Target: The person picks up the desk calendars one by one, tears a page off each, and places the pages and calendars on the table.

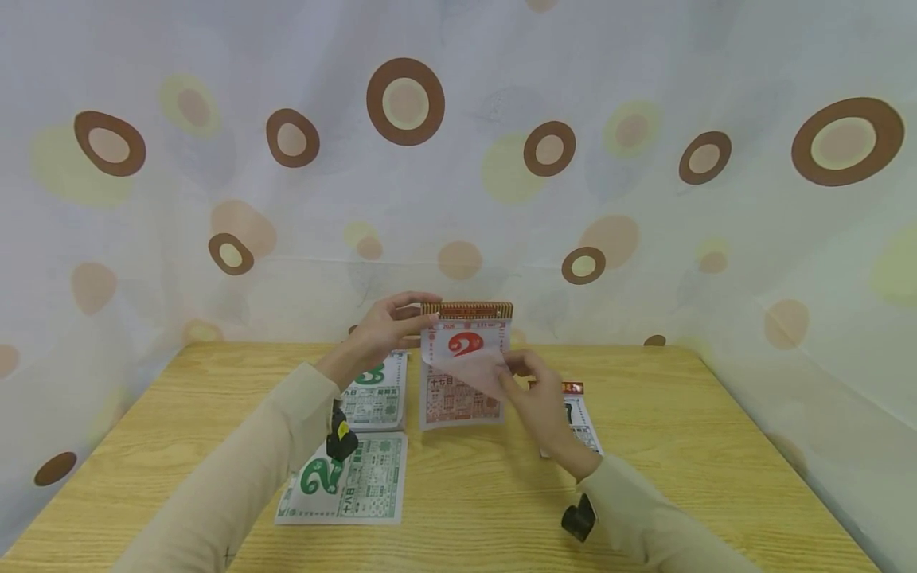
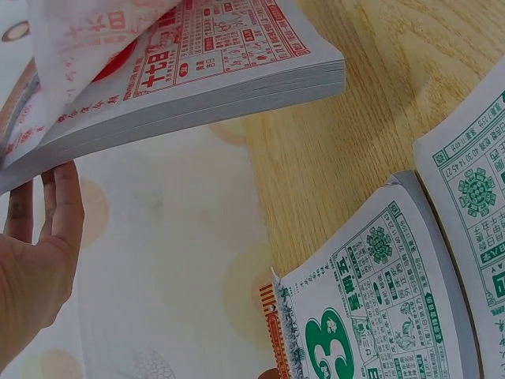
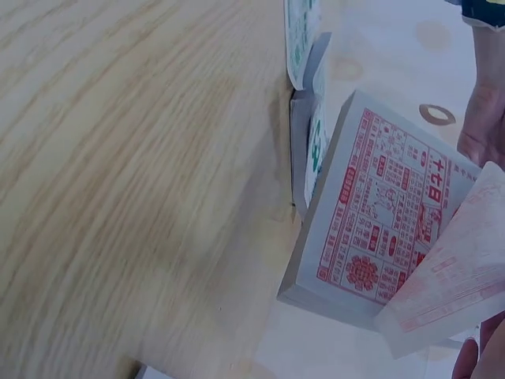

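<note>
I have the bare right hand (image 1: 540, 402) pinching the edge of a thin, translucent white paper sheet (image 1: 478, 371), lifted in a slanting fold off the face of a thick tear-off calendar block with red print on white pages (image 1: 466, 402). The bare left hand (image 1: 390, 325) grips that block at its upper left corner, thumb in front and fingers behind, beside the red-and-gold striped binding strip (image 1: 469, 310). I see the block held up off the table, its page edges showing in both wrist views. I judge the step in hand to be peeling the top leaf; I cannot tell how much of it is attached under the strip. The next move, I think, calls for a firm left grip at the binding and a steady pull with the right, close to the strip so the paper parts cleanly. Just left of the block, I see a green-printed paper calendar pad with a large 3 (image 1: 376, 400), and nearer the person a green-printed white page with a large 2 (image 1: 368, 485). Behind the right hand lies a small red-topped calendar (image 1: 586, 423), partly hidden, on the yellow wood-grain table (image 1: 666, 469).
</note>
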A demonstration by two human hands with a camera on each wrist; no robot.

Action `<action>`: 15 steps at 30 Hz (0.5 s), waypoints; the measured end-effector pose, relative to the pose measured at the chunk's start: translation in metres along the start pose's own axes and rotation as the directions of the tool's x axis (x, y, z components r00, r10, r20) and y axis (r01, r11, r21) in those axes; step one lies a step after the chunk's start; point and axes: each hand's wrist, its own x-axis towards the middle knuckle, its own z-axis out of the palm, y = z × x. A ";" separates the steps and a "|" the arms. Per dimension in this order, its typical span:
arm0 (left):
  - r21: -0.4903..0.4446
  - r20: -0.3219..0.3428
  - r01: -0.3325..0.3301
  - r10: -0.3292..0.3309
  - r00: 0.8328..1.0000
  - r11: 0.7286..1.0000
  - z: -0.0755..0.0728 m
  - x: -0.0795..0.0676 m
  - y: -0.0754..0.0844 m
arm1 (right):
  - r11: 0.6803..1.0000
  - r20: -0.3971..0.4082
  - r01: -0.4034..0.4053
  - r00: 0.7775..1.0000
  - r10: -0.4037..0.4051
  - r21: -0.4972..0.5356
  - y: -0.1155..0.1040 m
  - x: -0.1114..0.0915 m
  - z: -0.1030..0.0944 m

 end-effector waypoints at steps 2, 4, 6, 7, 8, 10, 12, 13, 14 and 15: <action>-0.002 -0.003 0.002 -0.002 1.000 1.000 0.000 0.000 0.000 | 1.000 -0.017 -0.016 1.000 0.016 0.024 -0.007 0.001 -0.003; -0.007 -0.005 0.007 -0.007 1.000 1.000 0.001 -0.001 0.001 | 0.998 -0.033 -0.027 0.999 0.029 0.048 -0.016 0.003 -0.007; -0.008 -0.010 0.015 -0.015 1.000 1.000 0.001 -0.001 0.001 | 0.997 -0.046 -0.035 0.998 0.038 0.071 -0.023 0.004 -0.010; -0.006 -0.012 0.018 -0.018 1.000 1.000 0.001 -0.002 0.002 | 0.997 -0.052 -0.038 0.998 0.042 0.074 -0.025 0.004 -0.012; -0.003 -0.014 0.022 -0.022 1.000 1.000 0.001 -0.002 0.002 | 0.996 -0.056 -0.041 0.997 0.046 0.081 -0.027 0.004 -0.013; 0.003 -0.017 0.029 -0.029 0.999 1.000 0.001 -0.003 0.002 | 0.995 -0.063 -0.047 0.997 0.052 0.091 -0.027 0.005 -0.016; 0.010 -0.019 0.033 -0.033 0.999 0.999 0.001 -0.003 0.002 | 0.993 -0.074 -0.049 0.996 0.057 0.106 -0.026 0.006 -0.018; 0.010 -0.018 0.033 -0.033 0.999 0.999 0.001 -0.003 0.002 | 0.992 -0.078 -0.052 0.995 0.061 0.113 -0.025 0.006 -0.019; 0.009 -0.018 0.033 -0.033 0.999 0.999 0.001 -0.003 0.002 | 0.991 -0.083 -0.055 0.994 0.066 0.119 -0.024 0.007 -0.020; 0.007 -0.016 0.031 -0.031 0.999 0.999 0.001 -0.002 0.002 | 0.991 -0.089 -0.060 0.993 0.072 0.123 -0.023 0.007 -0.021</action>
